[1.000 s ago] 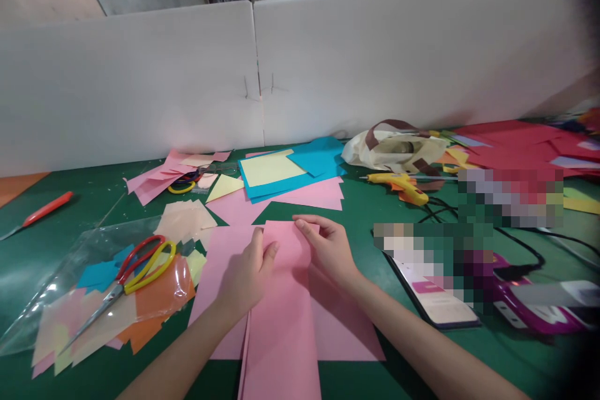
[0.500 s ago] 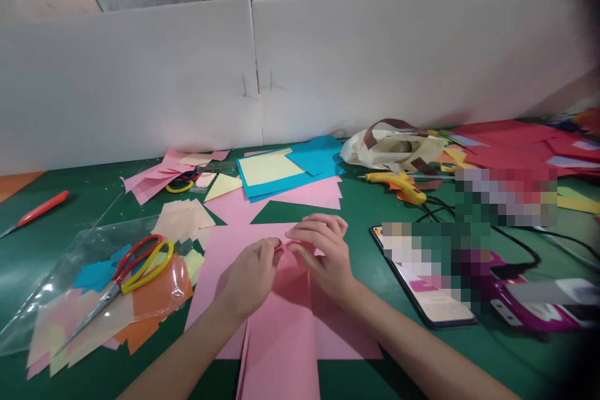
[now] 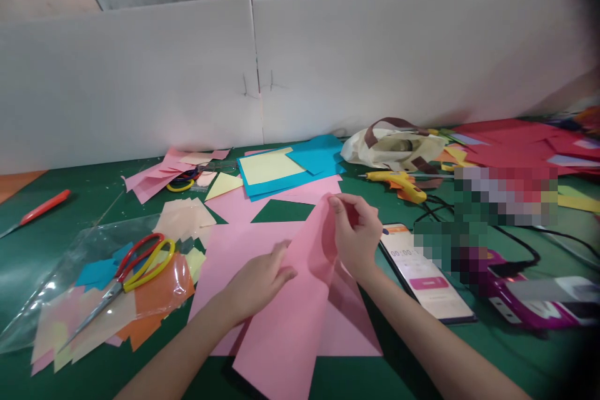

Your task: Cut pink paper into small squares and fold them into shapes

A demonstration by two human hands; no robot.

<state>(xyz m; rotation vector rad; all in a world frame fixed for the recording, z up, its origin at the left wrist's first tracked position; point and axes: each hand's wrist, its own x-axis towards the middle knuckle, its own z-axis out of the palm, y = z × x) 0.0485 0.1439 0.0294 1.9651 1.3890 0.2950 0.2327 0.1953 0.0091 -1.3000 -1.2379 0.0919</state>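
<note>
A folded pink paper sheet [image 3: 285, 319] lies before me on the green table [image 3: 60, 219], over another pink sheet [image 3: 225, 250]. My right hand [image 3: 357, 236] pinches the folded sheet's far right corner and holds it lifted off the table. My left hand [image 3: 260, 281] rests flat with fingers stretched out on the sheet's left side, pressing it down.
Red-and-yellow scissors [image 3: 126, 272] lie on a clear bag of paper scraps at left. A phone [image 3: 424, 275] sits right of my right hand, with a yellow glue gun [image 3: 398, 182], cables and a cloth bag [image 3: 394, 147] behind. Blue, yellow and pink sheets [image 3: 281, 172] lie farther back by white partitions.
My right hand has lifted the pink sheet's far corner up and to the right, opening the fold. My left hand has flattened onto the sheet. The phone screen is uncovered.
</note>
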